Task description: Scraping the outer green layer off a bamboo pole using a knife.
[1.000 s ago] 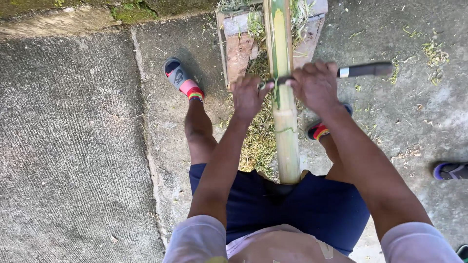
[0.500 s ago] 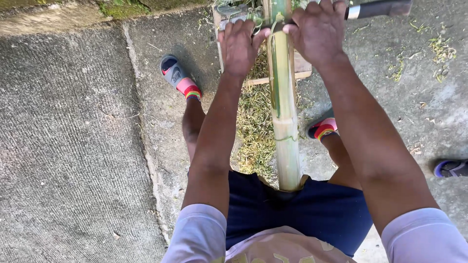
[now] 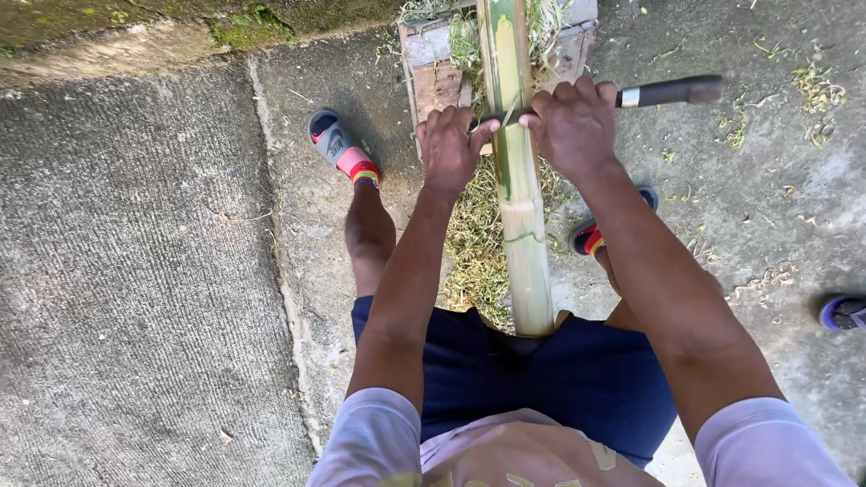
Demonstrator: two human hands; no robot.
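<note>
Rough concrete paving lies underfoot as a person's right hand (image 3: 575, 126) clamps the dark handle of a knife (image 3: 672, 91) and the left hand (image 3: 451, 144) presses its blade tip across a bamboo pole (image 3: 519, 180). Pale, stripped near the lap, still green beyond; shavings (image 3: 474, 243) litter below, a wooden block (image 3: 437, 68) propping it.

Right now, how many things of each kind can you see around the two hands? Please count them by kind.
Bamboo pole: 1
Knife, held across the pole by the left hand and the right hand; dark handle: 1
Wooden block: 1
Slide sandals on the person's feet: 2
Purple shoe at the right edge: 1
Total: 6
</note>
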